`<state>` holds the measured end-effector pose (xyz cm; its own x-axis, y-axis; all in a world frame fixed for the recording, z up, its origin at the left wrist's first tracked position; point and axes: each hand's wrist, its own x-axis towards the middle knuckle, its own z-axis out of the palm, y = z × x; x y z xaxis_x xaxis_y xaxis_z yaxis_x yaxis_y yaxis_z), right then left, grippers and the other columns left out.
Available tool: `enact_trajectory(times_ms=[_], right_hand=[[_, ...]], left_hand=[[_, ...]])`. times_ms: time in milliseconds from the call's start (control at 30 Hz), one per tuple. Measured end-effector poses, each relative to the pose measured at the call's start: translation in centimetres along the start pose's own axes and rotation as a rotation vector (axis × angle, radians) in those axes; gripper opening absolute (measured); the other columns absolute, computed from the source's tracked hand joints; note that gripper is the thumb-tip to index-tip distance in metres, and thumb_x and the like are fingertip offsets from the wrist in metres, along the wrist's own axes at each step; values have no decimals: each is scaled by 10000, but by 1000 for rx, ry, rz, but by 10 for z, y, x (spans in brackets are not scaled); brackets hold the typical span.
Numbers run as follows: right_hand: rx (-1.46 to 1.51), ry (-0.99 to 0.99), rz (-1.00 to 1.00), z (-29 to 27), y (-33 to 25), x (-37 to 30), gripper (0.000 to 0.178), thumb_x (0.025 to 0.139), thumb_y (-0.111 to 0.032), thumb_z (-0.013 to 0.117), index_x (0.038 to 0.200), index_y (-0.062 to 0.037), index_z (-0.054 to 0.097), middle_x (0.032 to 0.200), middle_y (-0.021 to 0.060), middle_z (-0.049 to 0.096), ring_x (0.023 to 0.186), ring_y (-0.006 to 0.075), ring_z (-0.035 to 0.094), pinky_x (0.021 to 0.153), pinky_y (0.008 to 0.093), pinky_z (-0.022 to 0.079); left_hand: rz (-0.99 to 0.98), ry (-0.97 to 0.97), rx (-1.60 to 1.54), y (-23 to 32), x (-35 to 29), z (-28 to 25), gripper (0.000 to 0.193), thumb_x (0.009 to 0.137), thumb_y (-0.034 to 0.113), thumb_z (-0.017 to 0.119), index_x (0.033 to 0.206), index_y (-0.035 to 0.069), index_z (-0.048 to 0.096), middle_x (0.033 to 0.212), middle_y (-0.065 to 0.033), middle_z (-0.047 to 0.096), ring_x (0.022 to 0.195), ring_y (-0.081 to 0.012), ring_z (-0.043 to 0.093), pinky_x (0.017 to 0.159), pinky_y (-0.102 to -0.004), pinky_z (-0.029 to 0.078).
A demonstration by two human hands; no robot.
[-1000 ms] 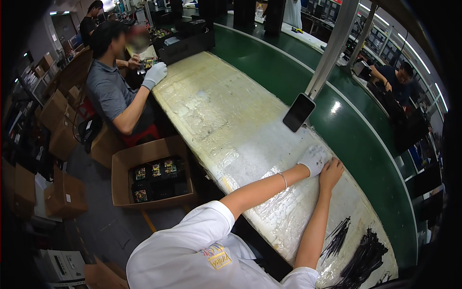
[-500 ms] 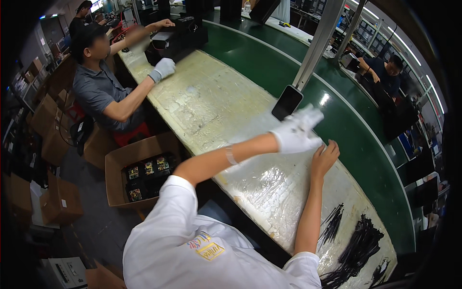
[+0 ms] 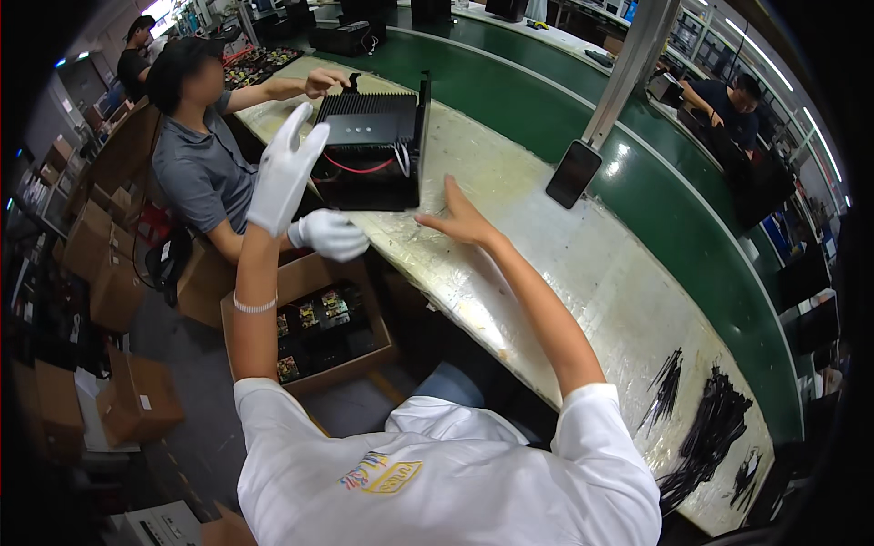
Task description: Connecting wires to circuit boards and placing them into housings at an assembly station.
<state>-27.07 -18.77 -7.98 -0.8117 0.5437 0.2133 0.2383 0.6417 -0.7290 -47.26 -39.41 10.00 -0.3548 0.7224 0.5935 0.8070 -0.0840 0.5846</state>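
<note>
Black housing [image 3: 369, 135] between spread left hand [image 3: 284, 177] and spread right hand [image 3: 462, 221]; shirt [image 3: 492, 487] bears lettering [image 3: 390, 476].

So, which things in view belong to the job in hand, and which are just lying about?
Likely in the job:
black, finned, boxy housing with a red wire;
white-gloved left hand and bare right hand, both open near it.

Untouched, likely just lying about:
black rectangular phone by a grey metal post;
bundles of thin black strips;
brown cardboard carton on the floor.
</note>
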Motion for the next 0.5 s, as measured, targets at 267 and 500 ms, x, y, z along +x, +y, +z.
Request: enact_trajectory(times_ms=[267, 500], right_hand=[[73, 455, -173, 42, -2, 5, 609, 746, -2, 505, 1347, -10, 407, 1134, 313, 574, 1076, 507, 520, 930, 507, 436], [119, 197, 49, -11, -41, -189, 753, 766, 28, 539, 1467, -15, 265, 1188, 322, 554, 1055, 487, 562, 902, 495, 461]], left_hand=[[-599, -244, -181, -137, 67, 57, 666, 787, 437, 756, 1166, -87, 598, 1063, -123, 671, 929, -200, 627, 843, -300, 486], [-569, -65, -1197, -20, -87, 92, 402, 888, 122, 578, 1245, -55, 525, 1118, -131, 637, 942, -203, 652, 838, -312, 535]])
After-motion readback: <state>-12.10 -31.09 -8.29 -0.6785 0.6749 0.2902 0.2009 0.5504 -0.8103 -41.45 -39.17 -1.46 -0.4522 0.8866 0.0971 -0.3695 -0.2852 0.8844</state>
